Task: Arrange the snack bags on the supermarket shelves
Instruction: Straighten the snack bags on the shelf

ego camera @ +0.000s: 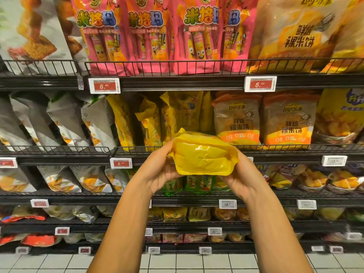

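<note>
A yellow snack bag [202, 153] is held flat, bottom towards me, in front of the second shelf. My left hand [157, 168] grips its left edge and my right hand [241, 179] grips its right lower corner. Behind it, on the second shelf [197, 152], stand matching yellow bags [177, 115], some leaning and crumpled. Pink snack bags [149, 34] fill the top shelf [177, 81].
Orange-and-brown Lay's bags [238, 119] stand to the right of the yellow ones, white bags [65, 119] lean to the left. Black wire rails [59, 149] front each shelf, with price tags [104, 86] below. Lower shelves hold more bags; white floor tiles [187, 263] lie at the bottom.
</note>
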Demonstrator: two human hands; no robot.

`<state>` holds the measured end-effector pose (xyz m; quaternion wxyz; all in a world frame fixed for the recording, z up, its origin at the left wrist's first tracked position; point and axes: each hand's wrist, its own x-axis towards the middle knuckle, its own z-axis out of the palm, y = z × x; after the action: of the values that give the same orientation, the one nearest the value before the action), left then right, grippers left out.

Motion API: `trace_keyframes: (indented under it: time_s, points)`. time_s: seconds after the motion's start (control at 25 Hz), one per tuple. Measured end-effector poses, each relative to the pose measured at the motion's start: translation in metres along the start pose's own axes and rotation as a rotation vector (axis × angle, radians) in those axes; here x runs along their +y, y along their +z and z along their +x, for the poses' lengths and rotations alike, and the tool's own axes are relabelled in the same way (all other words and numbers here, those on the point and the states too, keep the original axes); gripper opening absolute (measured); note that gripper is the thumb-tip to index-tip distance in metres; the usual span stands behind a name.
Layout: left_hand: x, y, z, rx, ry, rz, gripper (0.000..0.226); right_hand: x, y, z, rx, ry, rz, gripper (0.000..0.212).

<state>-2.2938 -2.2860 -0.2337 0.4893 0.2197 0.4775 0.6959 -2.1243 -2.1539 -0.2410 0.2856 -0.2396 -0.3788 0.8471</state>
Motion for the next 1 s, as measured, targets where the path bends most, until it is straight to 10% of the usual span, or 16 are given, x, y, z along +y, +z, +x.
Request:
trace_keyframes:
  time_s: [1.0]
  points:
    - [-0.020,-0.001,-0.007,-0.086,0.282,0.264,0.060,0.022,-0.012,-0.001,-0.149,-0.263,-0.296,0.069]
